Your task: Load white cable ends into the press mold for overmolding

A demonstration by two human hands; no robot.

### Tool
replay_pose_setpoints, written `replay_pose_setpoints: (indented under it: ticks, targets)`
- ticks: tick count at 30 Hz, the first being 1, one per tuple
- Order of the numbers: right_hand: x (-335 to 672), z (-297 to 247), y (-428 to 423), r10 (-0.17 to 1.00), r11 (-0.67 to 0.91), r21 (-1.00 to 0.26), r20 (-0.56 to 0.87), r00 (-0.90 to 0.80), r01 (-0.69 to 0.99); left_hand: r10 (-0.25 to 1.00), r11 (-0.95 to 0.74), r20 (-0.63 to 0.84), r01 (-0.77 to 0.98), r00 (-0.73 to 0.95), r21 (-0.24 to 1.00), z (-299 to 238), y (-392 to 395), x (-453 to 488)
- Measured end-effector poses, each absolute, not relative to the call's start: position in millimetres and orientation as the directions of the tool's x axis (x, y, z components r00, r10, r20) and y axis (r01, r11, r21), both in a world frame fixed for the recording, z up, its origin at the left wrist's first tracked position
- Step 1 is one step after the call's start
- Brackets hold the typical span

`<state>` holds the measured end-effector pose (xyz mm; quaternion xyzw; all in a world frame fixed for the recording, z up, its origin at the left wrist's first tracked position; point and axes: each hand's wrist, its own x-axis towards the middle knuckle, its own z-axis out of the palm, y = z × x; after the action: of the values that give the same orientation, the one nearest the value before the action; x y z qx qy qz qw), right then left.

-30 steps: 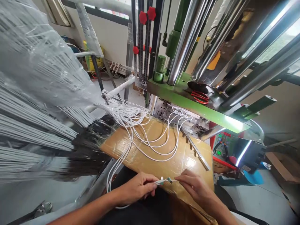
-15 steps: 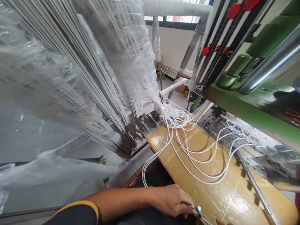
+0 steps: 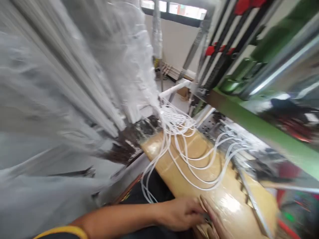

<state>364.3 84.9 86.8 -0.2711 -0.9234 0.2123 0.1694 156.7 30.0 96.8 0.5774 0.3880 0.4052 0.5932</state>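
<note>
My left hand reaches in from the lower left, its fingers closed on the ends of white cables, which are mostly covered now. My right hand meets it at the bottom, fingertips at the held ends; blur hides whether it grips them. Loops of white cable drop behind my left forearm. More white cables curve across the tan, film-wrapped board, from a tangled pile to a row of metal clamps on the right.
Plastic-wrapped bundles of white cable hang at the left, dark ends downward. A green machine with steel columns stands at the right. A metal bar lies along the board's right side. A white-wrapped frame stands behind.
My right hand has come in from the lower right to meet my left hand at the cable ends. The camera view has shifted, moving the scene leftward and blurring it.
</note>
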Motion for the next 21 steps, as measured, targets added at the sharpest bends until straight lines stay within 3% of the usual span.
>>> replay_pose_setpoints:
  ticks: [4,7,10,15,21]
  targets:
    - [395.0,102.6,141.3,0.892,0.451,-0.417,0.186,-0.412,0.789,0.946,0.303,-0.265,-0.222,0.186,0.927,118.6,53.3,149.4]
    - [422.4,95.6,181.2,0.934,0.351,-0.282,0.18,-0.31,0.893,0.931,0.364,-0.345,-0.36,0.118,0.859,122.1,72.3,151.5]
    - [436.1,81.1,192.4,0.938,0.345,-0.322,0.144,-0.315,0.882,0.921,0.387,-0.366,-0.401,0.13,0.831,119.5,80.7,156.3]
    - [449.2,84.5,180.7,0.956,0.285,-0.422,0.061,-0.287,0.861,0.934,0.353,-0.341,-0.13,0.109,0.927,113.5,83.5,162.4]
    - [440.3,111.0,140.4,0.974,0.133,-0.544,-0.084,-0.212,0.829,0.957,-0.009,-0.052,0.211,0.284,0.977,111.1,82.5,175.5]
